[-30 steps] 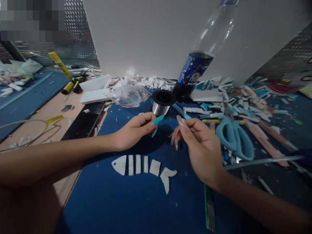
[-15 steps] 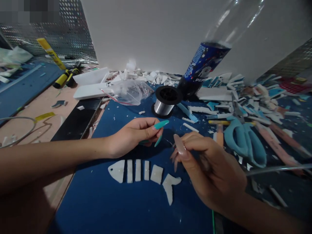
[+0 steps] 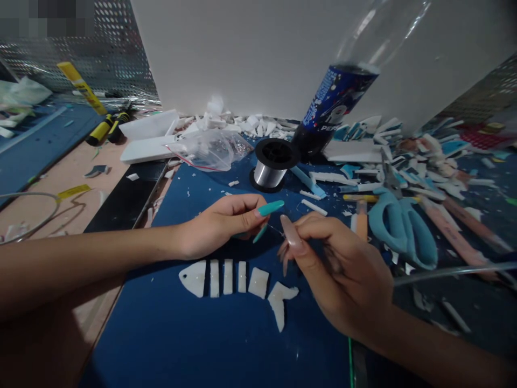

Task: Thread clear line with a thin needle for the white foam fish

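Note:
A short length of thin, shiny line (image 3: 276, 230) spans the small gap between my hands. My left hand (image 3: 230, 221), with long teal nails, pinches one end of it. My right hand (image 3: 335, 264), with long pale nails, pinches the other end between thumb and forefinger. Just below them on the blue mat (image 3: 194, 345), white foam pieces lie in a row shaped like a fish: a head (image 3: 194, 279) with an eye hole, several body strips (image 3: 228, 276), a squarer piece (image 3: 258, 282) and a forked tail (image 3: 280, 302). Behind my hands stands a black spool (image 3: 271, 164) wound with silvery clear line.
A Pepsi bottle (image 3: 331, 105) leans behind the spool. At right lie blue-handled scissors (image 3: 402, 226) among foam scraps (image 3: 420, 148) and cutters. A clear zip bag (image 3: 212, 148), more white scraps and yellow-black pliers (image 3: 108, 128) are at the back left.
My right hand has moved slightly left, closer to my left hand, and the line between them shows more clearly. The whole view has shifted a little; the foam pieces keep their arrangement.

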Motion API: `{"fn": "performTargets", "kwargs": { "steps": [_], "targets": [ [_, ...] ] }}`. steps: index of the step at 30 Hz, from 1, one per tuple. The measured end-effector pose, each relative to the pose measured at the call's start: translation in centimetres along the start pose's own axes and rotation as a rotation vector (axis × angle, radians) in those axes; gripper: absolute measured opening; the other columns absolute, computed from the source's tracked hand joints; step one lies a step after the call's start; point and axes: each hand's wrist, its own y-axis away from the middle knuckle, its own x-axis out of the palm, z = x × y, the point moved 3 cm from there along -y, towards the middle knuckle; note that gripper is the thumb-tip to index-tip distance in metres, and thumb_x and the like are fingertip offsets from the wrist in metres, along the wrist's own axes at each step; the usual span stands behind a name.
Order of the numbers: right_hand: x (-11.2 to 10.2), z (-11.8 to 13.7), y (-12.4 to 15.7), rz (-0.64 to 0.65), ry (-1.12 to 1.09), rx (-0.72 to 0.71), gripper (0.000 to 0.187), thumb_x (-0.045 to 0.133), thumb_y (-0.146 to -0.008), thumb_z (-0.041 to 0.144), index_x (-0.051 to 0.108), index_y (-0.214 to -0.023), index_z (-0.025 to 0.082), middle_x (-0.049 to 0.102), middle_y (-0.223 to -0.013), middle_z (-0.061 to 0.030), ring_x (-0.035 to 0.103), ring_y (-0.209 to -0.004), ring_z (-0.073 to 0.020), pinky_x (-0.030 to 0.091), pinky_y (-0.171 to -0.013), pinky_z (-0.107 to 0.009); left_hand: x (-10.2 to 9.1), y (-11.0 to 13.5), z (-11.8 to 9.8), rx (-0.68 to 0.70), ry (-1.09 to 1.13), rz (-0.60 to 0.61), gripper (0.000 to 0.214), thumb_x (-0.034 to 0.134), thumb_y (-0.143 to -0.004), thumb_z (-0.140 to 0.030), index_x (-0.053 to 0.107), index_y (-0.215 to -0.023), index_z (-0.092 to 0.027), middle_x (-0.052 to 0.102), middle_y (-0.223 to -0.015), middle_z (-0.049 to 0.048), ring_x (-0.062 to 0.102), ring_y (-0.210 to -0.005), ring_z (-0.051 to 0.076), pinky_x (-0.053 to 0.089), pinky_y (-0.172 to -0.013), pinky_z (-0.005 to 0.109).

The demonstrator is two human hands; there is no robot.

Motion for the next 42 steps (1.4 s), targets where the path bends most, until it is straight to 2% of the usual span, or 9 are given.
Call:
{"fn": "performTargets", "kwargs": {
  "steps": [6,13,22,42],
  "targets": [
    [-0.05,-0.16,0.02,0.019,0.003,0.035,0.015,0.048,-0.088,0.015,0.052,-0.074,0.019,0.054,-0.059,0.0006,0.051,-0.055,-0.0124,0.042,-0.063,-0.033,0.07,0.02,0.03,-0.007,-0.011,-0.003,0.025,0.043,-0.088,-0.026,0.042,-0.066,-0.015,0.037,-0.058,-0.0044,0.029,-0.051,0.007,0.022,-0.049,0.022],
    [0.04,-0.43,0.14,0.019,-0.013,0.063,0.016,0.048,-0.089,0.018,0.052,-0.073,0.019,0.054,-0.061,0.0001,0.051,-0.056,-0.0122,0.040,-0.059,-0.031,0.10,0.04,-0.04,0.000,-0.011,0.001,0.025,0.044,-0.089,-0.025,0.041,-0.065,-0.015,0.035,-0.057,-0.0046,0.028,-0.050,0.006,0.022,-0.048,0.022],
    [0.04,-0.38,0.17,0.028,-0.007,0.068,0.016,0.048,-0.089,0.017,0.052,-0.074,0.019,0.054,-0.062,0.0005,0.051,-0.056,-0.0118,0.040,-0.060,-0.031,0.02,0.03,0.01,-0.005,-0.046,-0.010,0.027,0.046,-0.087,-0.030,0.041,-0.065,-0.016,0.035,-0.058,-0.0043,0.028,-0.051,0.007,0.023,-0.048,0.022],
    [0.08,-0.34,0.14,0.030,0.017,0.077,0.017,0.047,-0.089,0.017,0.052,-0.073,0.019,0.054,-0.061,0.0004,0.052,-0.057,-0.0123,0.041,-0.056,-0.030,0.12,-0.01,-0.17,0.000,-0.050,-0.011,0.028,0.046,-0.087,-0.029,0.039,-0.063,-0.016,0.034,-0.058,-0.0043,0.028,-0.051,0.007,0.023,-0.048,0.023]
  ]
}}
